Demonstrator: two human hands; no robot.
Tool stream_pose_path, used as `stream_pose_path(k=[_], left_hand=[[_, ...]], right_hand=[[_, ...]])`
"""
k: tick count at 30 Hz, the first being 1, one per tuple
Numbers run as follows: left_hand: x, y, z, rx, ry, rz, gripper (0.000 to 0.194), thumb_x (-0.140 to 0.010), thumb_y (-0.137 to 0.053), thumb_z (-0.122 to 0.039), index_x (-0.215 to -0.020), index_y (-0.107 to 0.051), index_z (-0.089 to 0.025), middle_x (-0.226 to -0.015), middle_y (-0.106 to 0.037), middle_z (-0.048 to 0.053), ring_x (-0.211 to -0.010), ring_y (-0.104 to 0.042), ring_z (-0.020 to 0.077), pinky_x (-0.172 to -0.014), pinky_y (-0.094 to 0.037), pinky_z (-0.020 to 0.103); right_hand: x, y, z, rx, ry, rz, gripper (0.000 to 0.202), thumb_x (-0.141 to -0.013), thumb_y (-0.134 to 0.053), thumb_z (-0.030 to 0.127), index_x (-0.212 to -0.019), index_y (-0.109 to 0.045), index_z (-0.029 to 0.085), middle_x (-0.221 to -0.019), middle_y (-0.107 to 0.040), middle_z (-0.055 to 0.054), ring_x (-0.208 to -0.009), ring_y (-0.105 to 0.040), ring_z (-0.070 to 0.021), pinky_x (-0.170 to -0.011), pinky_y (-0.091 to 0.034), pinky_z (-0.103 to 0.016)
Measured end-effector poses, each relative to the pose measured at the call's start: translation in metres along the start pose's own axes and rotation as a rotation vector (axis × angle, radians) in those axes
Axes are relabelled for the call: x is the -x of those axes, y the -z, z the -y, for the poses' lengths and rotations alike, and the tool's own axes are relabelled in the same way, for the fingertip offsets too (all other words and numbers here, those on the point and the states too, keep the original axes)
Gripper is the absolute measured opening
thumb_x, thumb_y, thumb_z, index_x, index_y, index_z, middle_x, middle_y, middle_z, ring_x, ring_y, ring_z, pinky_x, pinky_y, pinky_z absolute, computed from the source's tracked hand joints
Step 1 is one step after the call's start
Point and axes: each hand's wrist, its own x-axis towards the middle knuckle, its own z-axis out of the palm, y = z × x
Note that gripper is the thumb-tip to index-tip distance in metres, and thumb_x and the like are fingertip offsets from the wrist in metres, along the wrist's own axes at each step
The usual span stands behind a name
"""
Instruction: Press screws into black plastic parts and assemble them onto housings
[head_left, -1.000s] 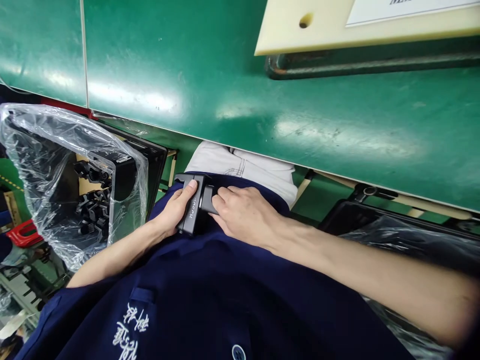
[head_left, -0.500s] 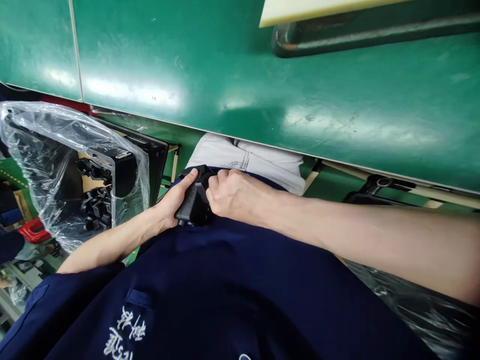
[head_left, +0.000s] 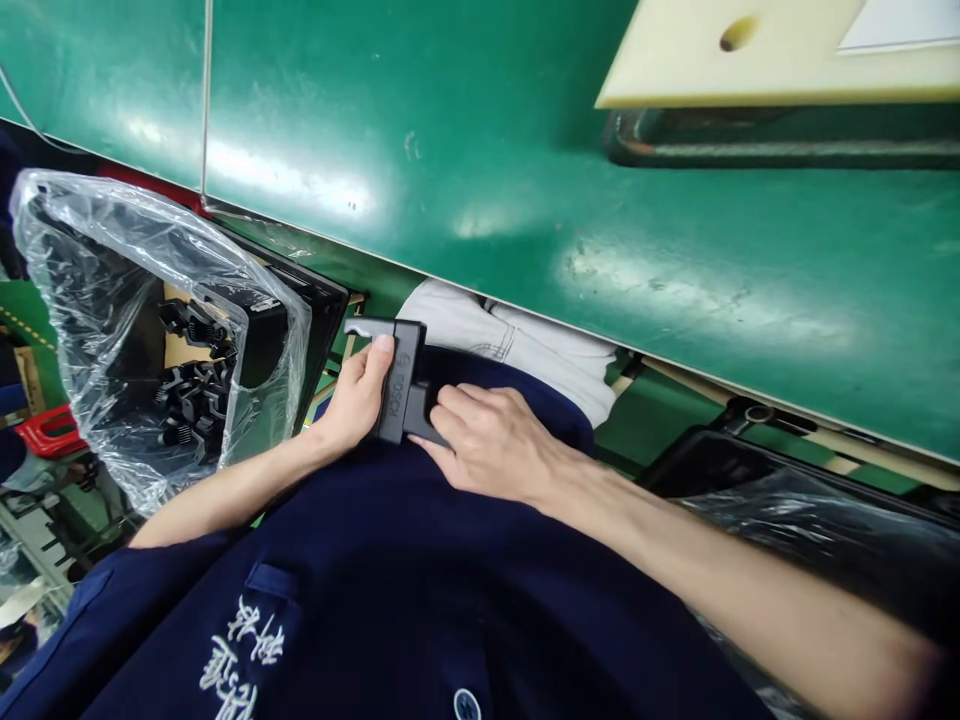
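A black plastic part (head_left: pixel 400 385) with raised BOSCH lettering is held in front of my waist, its lettered face turned up. My left hand (head_left: pixel 357 398) is closed around its left side, with the thumb lying near the lettering. My right hand (head_left: pixel 487 435) grips a black piece that sticks out from the part's right side; its fingers curl over it and hide most of that piece. Whether that piece is separate from the lettered part, I cannot tell. A hooked black end shows above my left hand.
To the left, a black bin (head_left: pixel 262 335) lined with a clear plastic bag (head_left: pixel 90 300) holds several black plastic parts (head_left: pixel 196 400). The green table (head_left: pixel 465 150) runs across the front, bearing a cream board (head_left: pixel 675 60) on a dark frame. Another black bin (head_left: pixel 697 455) with plastic film stands at right.
The black part has turned so that its lettered face shows more fully. My right hand has shifted lower and to the right, gripping the part's right side. The whole view has shifted slightly.
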Motion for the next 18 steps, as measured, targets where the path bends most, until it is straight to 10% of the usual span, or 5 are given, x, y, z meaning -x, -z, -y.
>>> stream_pose_path(k=[10,15,18], left_hand=[[0.018,0.006,0.028,-0.021,0.065,-0.012,0.048,-0.083,-0.055,-0.062,-0.079,-0.062,-0.015,-0.071,-0.061,0.002,-0.066,-0.050,0.0132,-0.061,-0.043,0.023],[0.010,0.004,0.015,0.097,0.036,-0.134,0.056,-0.076,-0.057,-0.071,-0.072,-0.059,-0.015,-0.067,-0.058,0.001,-0.062,-0.047,0.0121,-0.058,-0.041,0.024],[0.006,-0.001,0.004,0.187,0.013,-0.211,0.063,-0.068,-0.057,-0.079,-0.070,-0.057,-0.015,-0.067,-0.056,0.000,-0.062,-0.045,0.0111,-0.059,-0.041,0.024]], right_hand=[[-0.005,-0.027,-0.016,-0.209,-0.116,-0.201,0.027,-0.090,-0.057,0.035,-0.073,-0.063,0.014,-0.073,-0.062,-0.007,-0.065,-0.059,-0.0183,-0.056,-0.043,-0.031],[0.012,-0.025,-0.011,-0.815,-0.493,-0.322,0.058,-0.083,-0.065,0.046,-0.130,-0.045,0.018,-0.109,-0.062,-0.012,-0.083,-0.065,-0.0210,-0.073,-0.054,-0.036],[0.018,-0.023,0.000,-1.215,-0.597,-0.240,0.061,-0.085,-0.060,0.052,-0.132,-0.038,0.019,-0.111,-0.060,-0.012,-0.079,-0.065,-0.0179,-0.068,-0.054,-0.034]])
